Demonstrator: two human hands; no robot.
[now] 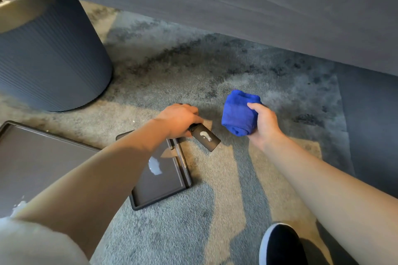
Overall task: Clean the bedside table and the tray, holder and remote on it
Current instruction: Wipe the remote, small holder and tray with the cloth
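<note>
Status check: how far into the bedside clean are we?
Early. Done: nothing looks wiped yet; both trays lie on the carpet. In hand: left hand grips a small dark piece, white smear on it; right hand holds the folded blue cloth, not touching it. Left: that smear, the smear on the small tray, white residue on the large tray, and the round ribbed table.

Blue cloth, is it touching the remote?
No, the right hand holds the blue cloth apart from the remote in the left hand, carpet showing between them.
</note>
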